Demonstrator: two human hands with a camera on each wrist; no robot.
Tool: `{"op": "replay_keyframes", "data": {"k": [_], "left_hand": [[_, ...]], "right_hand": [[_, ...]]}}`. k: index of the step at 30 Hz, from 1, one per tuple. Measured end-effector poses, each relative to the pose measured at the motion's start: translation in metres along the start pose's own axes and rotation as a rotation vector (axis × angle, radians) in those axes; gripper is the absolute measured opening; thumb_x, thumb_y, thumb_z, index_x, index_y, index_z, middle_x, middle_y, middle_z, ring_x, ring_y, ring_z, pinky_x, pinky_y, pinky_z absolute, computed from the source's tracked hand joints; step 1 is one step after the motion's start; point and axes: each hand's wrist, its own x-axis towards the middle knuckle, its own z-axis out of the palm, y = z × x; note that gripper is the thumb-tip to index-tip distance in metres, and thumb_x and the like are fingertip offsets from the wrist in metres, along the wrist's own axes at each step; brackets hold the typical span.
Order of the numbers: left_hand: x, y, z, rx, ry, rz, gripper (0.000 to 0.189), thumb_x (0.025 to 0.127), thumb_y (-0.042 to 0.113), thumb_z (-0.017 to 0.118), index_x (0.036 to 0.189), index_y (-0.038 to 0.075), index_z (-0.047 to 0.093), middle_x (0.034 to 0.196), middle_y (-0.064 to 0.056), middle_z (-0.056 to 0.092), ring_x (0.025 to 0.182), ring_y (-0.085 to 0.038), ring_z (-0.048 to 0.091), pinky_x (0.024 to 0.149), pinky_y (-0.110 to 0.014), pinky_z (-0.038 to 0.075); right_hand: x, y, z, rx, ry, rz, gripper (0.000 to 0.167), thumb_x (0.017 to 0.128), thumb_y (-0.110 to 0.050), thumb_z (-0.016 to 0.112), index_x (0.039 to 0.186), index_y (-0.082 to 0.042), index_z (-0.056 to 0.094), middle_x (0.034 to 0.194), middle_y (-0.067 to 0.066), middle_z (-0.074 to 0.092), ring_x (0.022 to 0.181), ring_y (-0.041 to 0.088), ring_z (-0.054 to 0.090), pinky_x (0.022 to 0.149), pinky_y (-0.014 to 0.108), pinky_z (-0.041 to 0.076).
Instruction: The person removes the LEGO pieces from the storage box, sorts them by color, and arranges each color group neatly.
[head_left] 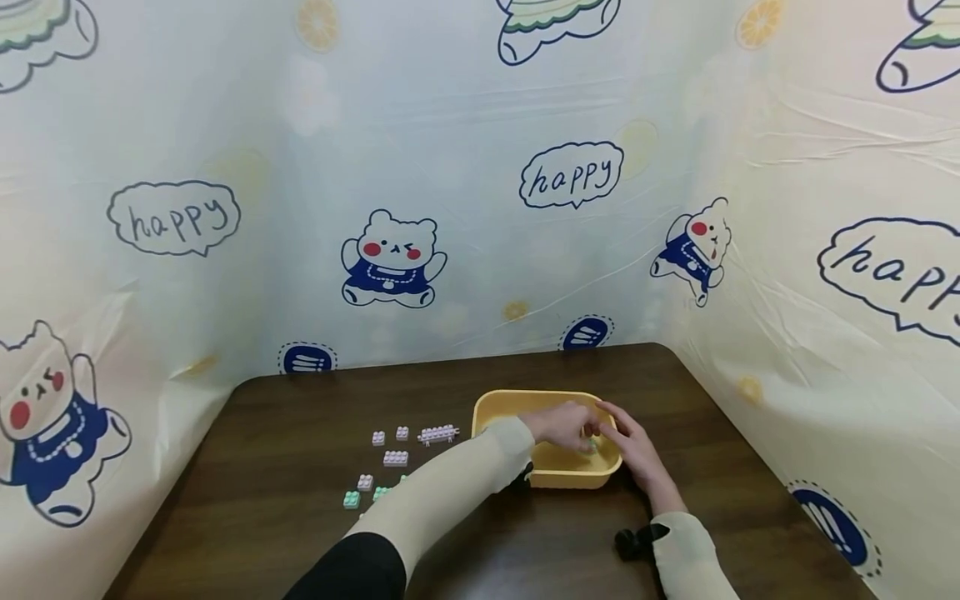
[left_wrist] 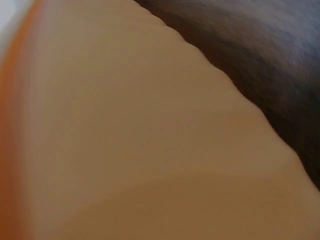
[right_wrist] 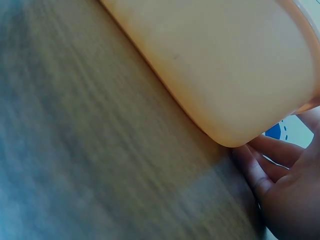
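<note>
A yellow plastic basin (head_left: 570, 479) stands on the table, right of the middle. My left hand (head_left: 562, 423) reaches down into it with bent fingers. Close to those fingertips is a small green building block (head_left: 592, 446); whether they pinch it is hidden. In the left wrist view the basin's wall (left_wrist: 140, 110) fills most of the picture, and no hand shows there. My right hand (head_left: 637, 454) holds the basin's right side at the rim. The right wrist view has this hand (right_wrist: 290, 185) with fingers against the outside of the basin's corner (right_wrist: 235, 125).
Left of the basin lie several lilac blocks (head_left: 395, 458), a longer lilac assembled piece (head_left: 438, 435) and green blocks (head_left: 352, 499). The left sleeve (head_left: 457, 479) covers part of this area. A printed curtain (head_left: 465, 167) encloses the dark wooden table (head_left: 247, 517).
</note>
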Motion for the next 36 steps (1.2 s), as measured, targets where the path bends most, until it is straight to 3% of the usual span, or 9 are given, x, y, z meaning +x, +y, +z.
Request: {"op": "replay_keyframes", "data": {"k": [5, 11, 16, 21, 24, 30, 36], "left_hand": [[-0.002, -0.004, 0.008, -0.028, -0.024, -0.044, 0.03, 0.086, 0.021, 0.075, 0.114, 0.011, 0.069, 0.101, 0.006, 0.069, 0.089, -0.005, 0.061, 0.078, -0.015, 0.048], [-0.003, -0.012, 0.016, -0.017, -0.012, -0.044, 0.034, 0.085, 0.02, 0.076, 0.117, 0.013, 0.067, 0.099, 0.007, 0.067, 0.086, -0.002, 0.058, 0.077, -0.016, 0.048], [-0.005, -0.017, 0.018, 0.024, 0.021, -0.041, 0.031, 0.083, 0.022, 0.078, 0.112, 0.013, 0.068, 0.095, 0.007, 0.066, 0.082, -0.002, 0.057, 0.073, -0.014, 0.047], [-0.009, -0.021, 0.017, -0.001, 0.015, -0.078, 0.022, 0.084, 0.022, 0.077, 0.102, 0.014, 0.068, 0.088, 0.009, 0.063, 0.077, -0.003, 0.055, 0.068, -0.015, 0.045], [-0.012, -0.023, 0.017, -0.008, 0.019, -0.095, 0.015, 0.085, 0.022, 0.076, 0.095, 0.016, 0.067, 0.083, 0.01, 0.061, 0.074, -0.003, 0.054, 0.066, -0.015, 0.044], [-0.014, -0.023, 0.015, -0.008, 0.03, -0.101, 0.012, 0.084, 0.019, 0.075, 0.091, 0.017, 0.065, 0.081, 0.01, 0.06, 0.073, -0.004, 0.054, 0.065, -0.016, 0.044], [-0.02, -0.022, 0.009, -0.042, 0.07, -0.088, 0.015, 0.081, 0.018, 0.076, 0.092, 0.017, 0.066, 0.084, 0.01, 0.06, 0.075, -0.003, 0.054, 0.067, -0.015, 0.045]], "right_hand": [[-0.005, -0.015, 0.002, 0.007, -0.02, 0.022, 0.05, 0.099, -0.022, 0.056, 0.146, -0.009, 0.043, 0.156, 0.021, 0.03, 0.137, 0.036, 0.035, 0.101, 0.043, 0.044], [-0.016, -0.032, 0.007, -0.01, -0.027, 0.038, 0.05, 0.1, -0.019, 0.055, 0.146, -0.006, 0.042, 0.155, 0.022, 0.029, 0.137, 0.037, 0.034, 0.103, 0.045, 0.042], [-0.016, -0.034, 0.009, -0.001, -0.027, 0.031, 0.049, 0.1, -0.019, 0.055, 0.146, -0.007, 0.042, 0.154, 0.022, 0.031, 0.137, 0.036, 0.034, 0.101, 0.04, 0.044], [-0.015, -0.035, 0.009, -0.009, -0.035, 0.041, 0.049, 0.1, -0.02, 0.054, 0.146, -0.008, 0.042, 0.155, 0.022, 0.029, 0.138, 0.038, 0.033, 0.102, 0.043, 0.044], [-0.011, -0.03, 0.008, -0.004, -0.033, 0.043, 0.049, 0.1, -0.02, 0.055, 0.146, -0.008, 0.042, 0.155, 0.022, 0.029, 0.138, 0.038, 0.033, 0.102, 0.044, 0.044], [0.002, -0.003, 0.005, -0.004, -0.002, 0.029, 0.05, 0.099, -0.026, 0.056, 0.146, -0.014, 0.044, 0.157, 0.016, 0.029, 0.139, 0.033, 0.032, 0.099, 0.033, 0.044], [0.0, 0.001, 0.0, -0.036, 0.013, 0.027, 0.052, 0.099, -0.032, 0.056, 0.147, -0.016, 0.043, 0.158, 0.016, 0.027, 0.14, 0.035, 0.031, 0.103, 0.041, 0.042]]}}
